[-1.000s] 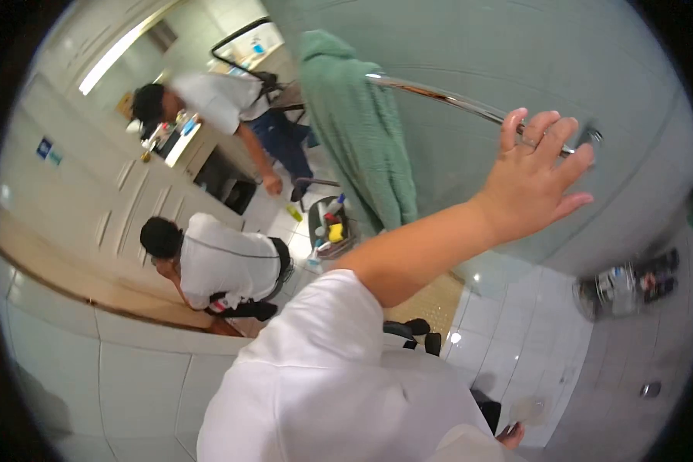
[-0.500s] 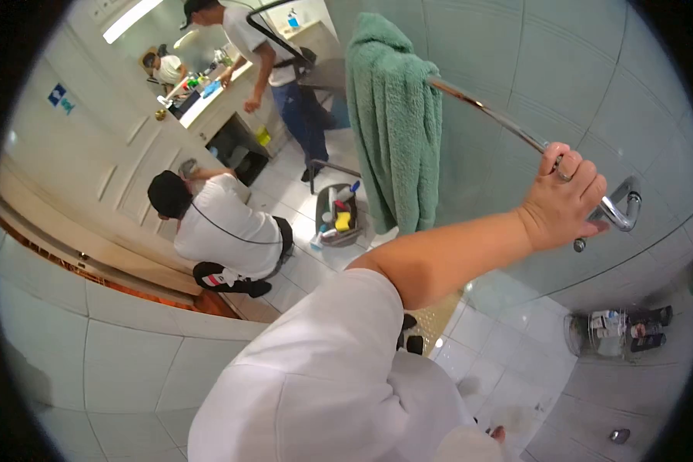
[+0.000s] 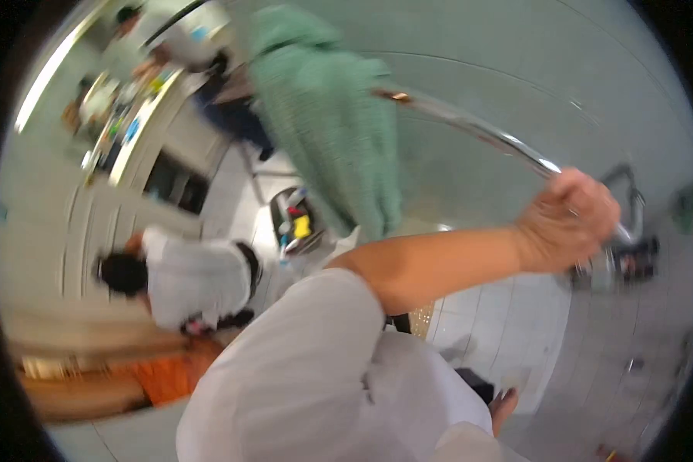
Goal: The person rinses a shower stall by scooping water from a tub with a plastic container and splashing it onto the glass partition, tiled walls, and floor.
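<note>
My left hand [image 3: 568, 219] is closed around a shiny metal towel bar [image 3: 516, 146], near the bar's bent right end. My left arm in a white sleeve stretches across the middle of the view. A green towel [image 3: 327, 115] hangs over the bar's other end, apart from my hand. Low in the picture, beside a dark object [image 3: 476, 385], part of my right hand [image 3: 504, 408] shows past my white clothing. Its fingers are mostly hidden, and I cannot make out whether it holds the dark object.
One person in white [image 3: 200, 277] crouches by the door panels; another [image 3: 177, 46] stands at the counter [image 3: 150, 115]. Between them and me sits a caddy [image 3: 316, 239] with a yellow sponge [image 3: 301, 226] and bottles. A wire rack [image 3: 593, 273] holds bottles at right. Tiled floor lies below.
My view has turned, so the room, towel and people appear shifted left and blurred. My left hand keeps its grip on the bar. More of my right hand and the dark object shows.
</note>
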`<state>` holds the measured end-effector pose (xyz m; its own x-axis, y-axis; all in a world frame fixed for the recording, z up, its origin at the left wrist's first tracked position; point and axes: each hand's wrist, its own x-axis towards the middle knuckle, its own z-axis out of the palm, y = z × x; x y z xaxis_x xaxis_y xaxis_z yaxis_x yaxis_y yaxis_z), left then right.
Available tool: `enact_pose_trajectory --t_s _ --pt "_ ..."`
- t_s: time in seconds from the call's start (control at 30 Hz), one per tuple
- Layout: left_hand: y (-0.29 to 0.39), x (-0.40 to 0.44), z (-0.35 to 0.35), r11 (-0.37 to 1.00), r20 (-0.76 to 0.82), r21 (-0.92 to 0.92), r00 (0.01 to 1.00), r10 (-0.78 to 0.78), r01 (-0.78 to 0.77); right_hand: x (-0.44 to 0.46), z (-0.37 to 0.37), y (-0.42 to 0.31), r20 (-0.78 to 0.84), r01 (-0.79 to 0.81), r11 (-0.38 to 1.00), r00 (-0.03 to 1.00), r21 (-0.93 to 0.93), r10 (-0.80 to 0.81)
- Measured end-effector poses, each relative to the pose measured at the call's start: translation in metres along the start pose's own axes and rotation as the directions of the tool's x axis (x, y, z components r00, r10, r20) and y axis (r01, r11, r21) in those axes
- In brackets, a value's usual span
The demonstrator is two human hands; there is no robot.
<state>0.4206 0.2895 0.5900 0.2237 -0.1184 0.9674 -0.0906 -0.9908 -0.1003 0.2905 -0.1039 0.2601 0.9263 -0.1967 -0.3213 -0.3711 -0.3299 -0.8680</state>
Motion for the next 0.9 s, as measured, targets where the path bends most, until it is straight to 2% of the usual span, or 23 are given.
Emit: enact_pose_trajectory --t_s 0.03,0.07,0.1,0.13,0.17,0.2,0.23,0.27,0.33,0.37,0.4,0.47,0.53,0.6,0.63,0.67,0.7,0.73,0.77,0.9 --pt "-0.003 0.004 -0.005 1.0 0.111 -0.012 0.994 0.008 -0.007 0.016 0.017 0.004 -0.205 -0.151 0.834 0.932 0.531 0.299" --pt "-0.005 0.005 -0.007 1.0 0.203 0.024 0.979 0.001 -0.006 0.024 0.02 0.011 -0.147 -0.168 0.736 0.928 0.656 0.342" --pt "-0.005 -0.001 -0.003 1.0 0.13 -0.007 0.991 0.004 -0.003 0.032 0.026 0.02 -0.123 -0.135 0.653 0.934 0.745 0.334" --pt "-0.007 -0.006 0.005 0.982 0.18 -0.173 0.983 -0.037 0.069 0.038 0.028 0.041 -0.199 -0.111 0.666 0.907 0.737 0.372" --pt "-0.004 -0.002 0.008 0.999 0.005 -0.038 1.0 -0.013 0.013 0.032 0.03 0.035 -0.195 -0.061 0.703 0.94 0.709 0.279" --pt "-0.006 -0.001 0.009 0.994 0.066 -0.105 0.998 0.018 -0.011 0.036 0.029 0.062 -0.302 0.007 0.985 0.952 0.173 0.047" --pt "0.002 0.01 -0.003 1.0 0.181 0.011 0.984 -0.007 0.005 0.039 0.032 0.067 -0.262 0.027 0.936 0.957 -0.35 -0.126" --pt "0.006 0.012 -0.005 0.998 0.159 0.04 0.987 0.032 -0.039 0.022 0.046 0.033 -0.426 0.116 0.989 0.902 0.092 -0.067" --pt "0.011 0.013 -0.006 0.993 0.143 0.087 0.987 0.072 -0.085 0.044 0.051 0.106 -0.446 0.104 0.993 0.887 -0.057 -0.119" --pt "0.012 0.014 -0.006 0.99 0.144 0.1 0.986 0.086 -0.101 0.041 0.046 0.086 -0.391 -0.096 0.971 0.903 0.22 0.178" --pt "0.013 0.013 -0.006 0.991 0.145 0.079 0.985 0.092 -0.105 0.034 0.052 0.054 -0.255 -0.283 0.833 0.862 0.475 0.438" --pt "0.014 0.012 -0.005 0.98 0.135 0.16 0.986 0.099 -0.121 0.037 0.057 0.07 -0.27 -0.282 0.861 0.867 0.424 0.418" --pt "0.008 0.01 -0.003 0.989 0.136 0.105 0.986 0.092 -0.107 0.039 0.06 0.084 -0.284 -0.281 0.887 0.874 0.366 0.394" --pt "0.006 0.01 -0.002 0.994 0.133 0.048 0.987 0.087 -0.094 0.044 0.061 0.095 -0.215 -0.374 0.911 0.888 0.171 0.405" --pt "0.006 0.011 -0.002 0.989 0.125 0.094 0.986 0.106 -0.118 0.044 0.063 0.091 -0.242 -0.322 0.938 0.907 0.128 0.344" --pt "0.007 0.012 -0.004 0.98 0.116 0.142 0.985 0.124 -0.141 0.044 0.063 0.087 -0.246 -0.326 0.936 0.904 0.132 0.349" --pt "0.009 0.012 -0.007 0.963 0.164 0.226 0.98 0.114 -0.15 0.045 0.061 0.076 -0.239 -0.288 0.957 0.927 0.04 0.289" --pt "0.011 0.012 -0.007 0.963 0.171 0.22 0.978 0.119 -0.155 0.045 0.059 0.073 -0.224 -0.249 0.967 0.947 -0.051 0.232" --pt "0.011 0.012 -0.007 0.962 0.165 0.228 0.98 0.114 -0.15 0.054 0.065 0.093 -0.201 -0.285 0.952 0.945 -0.112 0.259" --pt "0.008 0.011 -0.006 0.979 0.164 0.174 0.983 0.077 -0.106 0.053 0.06 0.034 -0.195 -0.262 0.961 0.951 -0.087 0.241"
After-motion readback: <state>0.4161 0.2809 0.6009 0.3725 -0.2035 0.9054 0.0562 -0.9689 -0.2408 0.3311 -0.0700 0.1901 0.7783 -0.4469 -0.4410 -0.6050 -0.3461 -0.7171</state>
